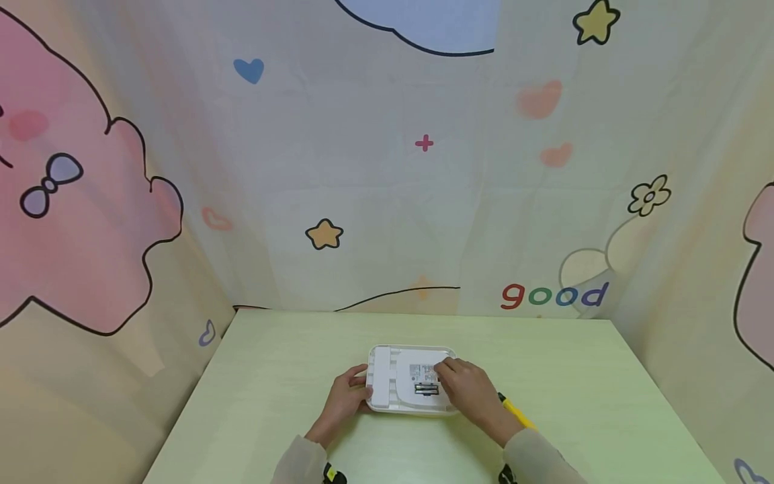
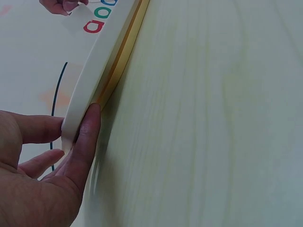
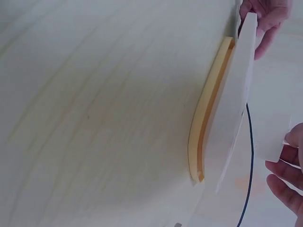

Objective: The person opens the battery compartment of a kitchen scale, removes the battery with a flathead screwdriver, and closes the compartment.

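Observation:
A white rounded rectangular device [image 1: 381, 380] lies back side up on the table, with a yellow-orange frame [image 3: 196, 156] under it. Two batteries [image 1: 426, 389] show in its uncovered compartment, below a printed label. My left hand [image 1: 345, 401] grips the device's left edge, thumb on one face and fingers on the other. Over the device's right part, my right hand [image 1: 474, 392] pinches a small, thin white piece [image 3: 273, 142], shaped like a battery cover. That piece is held off the device; in the head view the fingers mostly hide it.
A yellow tool with a black tip [image 1: 516, 411] lies on the table [image 1: 574, 376] just right of my right wrist, partly hidden by the sleeve. A printed cloth backdrop [image 1: 387, 168] rises behind the table and along both sides.

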`<control>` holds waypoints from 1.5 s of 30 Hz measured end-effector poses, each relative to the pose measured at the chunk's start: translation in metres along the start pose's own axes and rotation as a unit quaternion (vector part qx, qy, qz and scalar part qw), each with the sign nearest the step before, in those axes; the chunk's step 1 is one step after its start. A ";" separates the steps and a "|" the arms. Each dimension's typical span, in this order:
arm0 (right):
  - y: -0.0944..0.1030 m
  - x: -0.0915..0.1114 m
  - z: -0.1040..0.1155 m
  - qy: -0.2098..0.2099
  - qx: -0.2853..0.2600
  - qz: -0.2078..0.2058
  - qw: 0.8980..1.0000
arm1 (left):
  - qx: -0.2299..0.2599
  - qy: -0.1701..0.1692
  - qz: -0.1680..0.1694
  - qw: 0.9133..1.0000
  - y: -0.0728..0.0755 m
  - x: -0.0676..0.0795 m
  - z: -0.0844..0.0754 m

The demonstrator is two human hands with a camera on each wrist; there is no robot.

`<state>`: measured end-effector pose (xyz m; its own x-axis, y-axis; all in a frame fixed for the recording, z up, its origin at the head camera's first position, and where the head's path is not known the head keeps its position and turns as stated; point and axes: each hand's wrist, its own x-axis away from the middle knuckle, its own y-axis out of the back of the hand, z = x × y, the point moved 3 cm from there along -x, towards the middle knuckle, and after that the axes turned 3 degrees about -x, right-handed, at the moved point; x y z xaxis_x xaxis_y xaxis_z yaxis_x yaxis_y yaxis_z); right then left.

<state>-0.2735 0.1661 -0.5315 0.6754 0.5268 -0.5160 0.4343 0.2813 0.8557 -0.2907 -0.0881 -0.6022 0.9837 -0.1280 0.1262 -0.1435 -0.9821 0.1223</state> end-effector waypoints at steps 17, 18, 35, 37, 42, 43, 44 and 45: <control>0.020 0.007 -0.031 -0.053 -0.005 -0.026 0.998 | -0.005 0.004 -0.010 1.000 0.000 0.000 0.000; 0.021 0.008 -0.033 -0.057 -0.005 -0.024 0.998 | -0.005 0.004 -0.009 1.000 0.001 0.000 0.000; 0.029 0.023 -0.070 -0.127 -0.012 0.019 0.992 | -0.002 0.007 -0.006 1.000 0.000 -0.002 0.003; 0.029 0.025 -0.074 -0.127 -0.010 0.017 0.992 | -0.001 0.009 -0.006 1.000 0.000 -0.002 0.003; 0.029 0.032 -0.086 -0.132 -0.011 0.016 0.991 | 0.002 0.011 -0.006 1.000 -0.001 -0.002 0.003; 0.028 0.033 -0.089 -0.134 -0.012 0.015 0.991 | 0.003 0.011 -0.006 1.000 -0.001 -0.002 0.003; 0.028 0.034 -0.091 -0.136 -0.012 0.014 0.991 | 0.002 0.010 -0.006 1.000 -0.001 -0.001 0.003; 0.028 0.035 -0.094 -0.138 -0.013 0.014 0.990 | 0.002 0.010 -0.006 1.000 -0.001 -0.001 0.004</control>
<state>-0.2936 0.2677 -0.5225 0.8261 0.2963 -0.4794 0.3996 0.2918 0.8690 -0.2916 -0.0875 -0.6062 0.9828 -0.1137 0.1452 -0.1315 -0.9841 0.1193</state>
